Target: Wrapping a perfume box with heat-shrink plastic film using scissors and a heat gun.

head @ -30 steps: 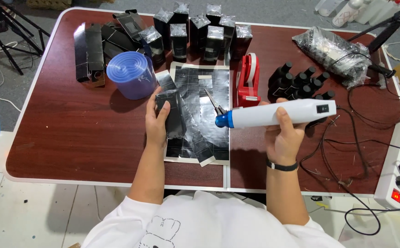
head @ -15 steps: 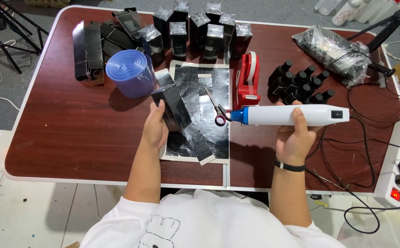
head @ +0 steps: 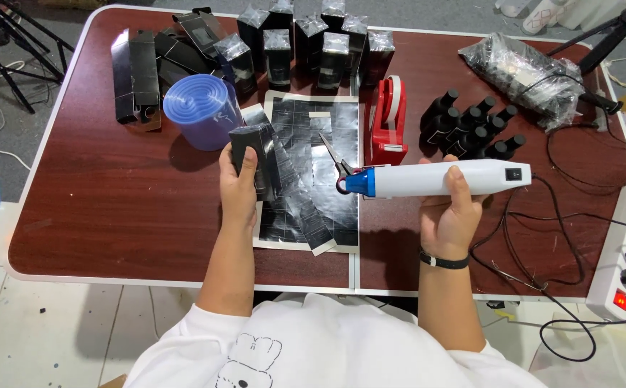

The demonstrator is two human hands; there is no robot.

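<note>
hands grip: left hand (head: 237, 188) black box (head: 254, 159), right hand (head: 448, 215) white heat gun (head: 435, 179).

Dark red-brown table (head: 112, 215), grey concrete floor (head: 11, 144), pale speckled tiles (head: 40, 338)

bright even overhead light; soft shadows under arms; glare on foil; edges slightly bowed.

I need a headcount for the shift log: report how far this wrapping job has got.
Done: wrapped black boxes stand along the far edge. In hand: the left hand holds a black box; the right hand aims a white heat gun toward it. Left: loose black bottles and flat cartons.
</note>
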